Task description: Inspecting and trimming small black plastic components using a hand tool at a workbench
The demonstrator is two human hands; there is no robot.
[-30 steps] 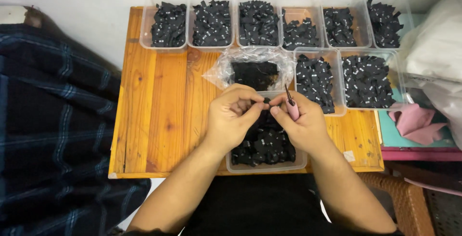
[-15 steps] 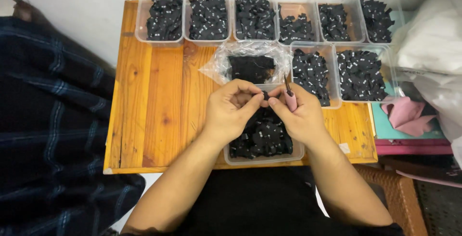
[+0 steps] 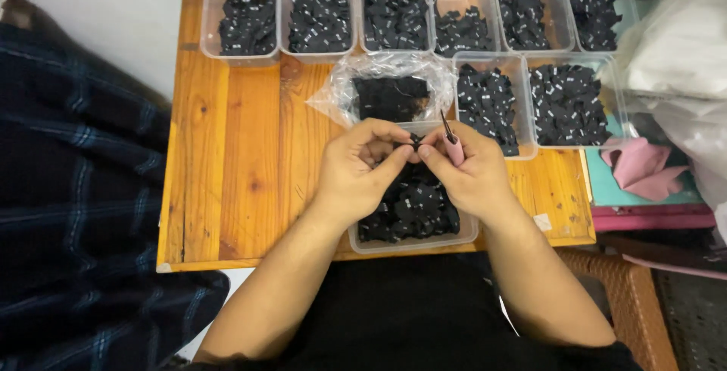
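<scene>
Small black label (image 3: 413,144) was pinched between left hand (image 3: 362,168) and right hand (image 3: 471,173); pink tool (image 3: 452,144) was gripped right. Label best kept taut over near tub (image 3: 413,244).

A small black piece (image 3: 413,144), pinched at frame centre, sits above the clear tub (image 3: 363,244) of black pieces; a pink-handled tool (image 3: 452,146) stands tilted beside it.

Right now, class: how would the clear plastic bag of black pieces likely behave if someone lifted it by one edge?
The bag looks thin and crinkled, so probably floppy. Its mouth seems open, so pieces may spill. Likely light.
</scene>
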